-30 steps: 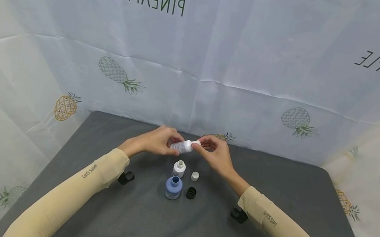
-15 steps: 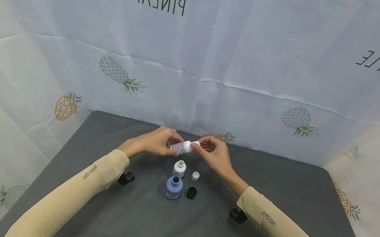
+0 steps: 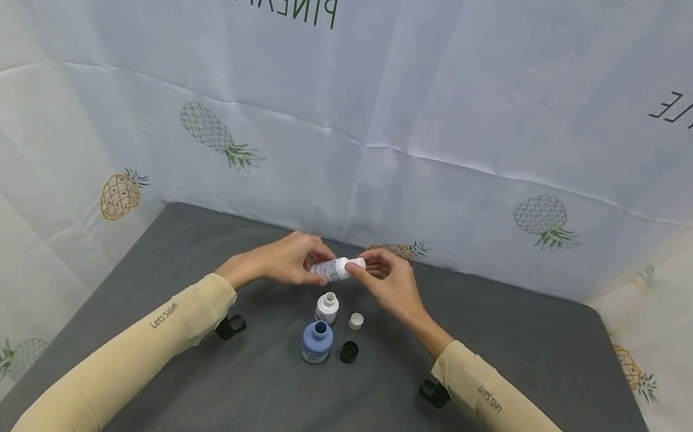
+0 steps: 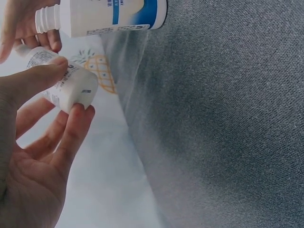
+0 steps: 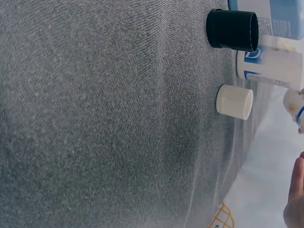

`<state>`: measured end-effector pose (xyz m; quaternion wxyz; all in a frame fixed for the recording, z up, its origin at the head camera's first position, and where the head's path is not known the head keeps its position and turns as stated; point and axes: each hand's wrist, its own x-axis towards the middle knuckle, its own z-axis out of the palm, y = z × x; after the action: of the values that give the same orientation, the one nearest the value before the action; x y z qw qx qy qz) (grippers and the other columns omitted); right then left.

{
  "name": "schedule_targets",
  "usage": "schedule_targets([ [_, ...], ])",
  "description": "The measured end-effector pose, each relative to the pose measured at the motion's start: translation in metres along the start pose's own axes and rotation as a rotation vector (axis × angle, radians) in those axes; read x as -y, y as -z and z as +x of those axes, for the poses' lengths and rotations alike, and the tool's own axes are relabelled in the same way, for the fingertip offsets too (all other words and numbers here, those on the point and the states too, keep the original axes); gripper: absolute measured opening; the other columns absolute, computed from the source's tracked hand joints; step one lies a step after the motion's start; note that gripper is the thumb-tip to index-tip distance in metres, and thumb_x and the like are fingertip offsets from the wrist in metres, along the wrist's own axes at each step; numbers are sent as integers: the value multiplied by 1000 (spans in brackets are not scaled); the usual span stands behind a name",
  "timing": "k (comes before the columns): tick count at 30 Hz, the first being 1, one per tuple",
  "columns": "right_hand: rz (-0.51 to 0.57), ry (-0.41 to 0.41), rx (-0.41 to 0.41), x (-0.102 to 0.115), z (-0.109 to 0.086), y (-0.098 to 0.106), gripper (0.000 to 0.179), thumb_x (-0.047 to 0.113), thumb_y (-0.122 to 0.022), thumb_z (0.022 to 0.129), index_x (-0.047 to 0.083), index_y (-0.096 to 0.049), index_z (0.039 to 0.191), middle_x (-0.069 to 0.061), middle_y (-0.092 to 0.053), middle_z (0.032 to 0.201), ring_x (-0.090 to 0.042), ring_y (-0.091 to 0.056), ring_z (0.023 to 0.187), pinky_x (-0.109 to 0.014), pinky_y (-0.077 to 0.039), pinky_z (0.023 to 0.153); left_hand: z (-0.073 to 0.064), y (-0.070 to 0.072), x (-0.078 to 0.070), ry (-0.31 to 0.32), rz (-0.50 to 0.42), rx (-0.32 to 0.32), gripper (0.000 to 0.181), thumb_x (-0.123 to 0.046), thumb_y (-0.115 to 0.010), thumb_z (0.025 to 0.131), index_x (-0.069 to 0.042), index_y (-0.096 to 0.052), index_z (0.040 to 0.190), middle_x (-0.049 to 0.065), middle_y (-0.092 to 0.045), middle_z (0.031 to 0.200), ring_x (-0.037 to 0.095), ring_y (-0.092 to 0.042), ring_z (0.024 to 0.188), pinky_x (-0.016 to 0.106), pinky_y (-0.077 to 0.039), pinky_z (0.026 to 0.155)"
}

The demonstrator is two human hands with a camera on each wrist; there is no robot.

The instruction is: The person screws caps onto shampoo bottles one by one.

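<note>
Above the far part of the table, my left hand grips a small white bottle that lies tilted, its top toward the right. In the left wrist view, thumb and fingers hold this labelled bottle near its base. At the upper end, my right hand pinches the white cap between thumb and fingers. Whether the cap is loose or screwed tight cannot be seen. Just below the hands stands an uncapped white bottle, with an uncapped blue bottle nearer to me. Both are upright.
Right of the standing bottles lie a white cap and a black cap. Grey cloth covers the table. A pineapple-print curtain hangs along its back edge. Black wrist devices sit under both sleeves.
My right thumb and fingers have shifted slightly on the cap. The left hand keeps its hold, and the standing bottles and loose caps stay put.
</note>
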<state>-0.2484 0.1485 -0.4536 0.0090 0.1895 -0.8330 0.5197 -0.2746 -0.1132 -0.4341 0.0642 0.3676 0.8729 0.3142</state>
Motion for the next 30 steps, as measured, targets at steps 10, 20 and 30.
schedule_targets([
  [10,95,189,93,1,-3,13,38,-2,-71,102,-1,-67,139,-24,-70,141,-41,-66,136,-47,-54,119,-2,4,-3,13,-16,13,38,-14,-85,94,-1,-77,129,16,-74,116,24,-75,102,29,-66,83],
  [20,72,228,162,1,-1,14,35,-9,-73,98,1,-74,131,-19,-72,137,-37,-68,133,-37,-57,116,-4,2,-1,-1,-10,9,38,-14,-85,93,-1,-77,128,15,-75,115,21,-75,98,26,-65,81],
  [30,39,193,126,0,2,9,33,0,-79,97,0,-74,129,-19,-75,131,-36,-74,122,-37,-62,108,-5,3,-1,12,-11,7,38,-12,-85,94,0,-77,129,16,-74,118,25,-75,102,29,-66,82],
])
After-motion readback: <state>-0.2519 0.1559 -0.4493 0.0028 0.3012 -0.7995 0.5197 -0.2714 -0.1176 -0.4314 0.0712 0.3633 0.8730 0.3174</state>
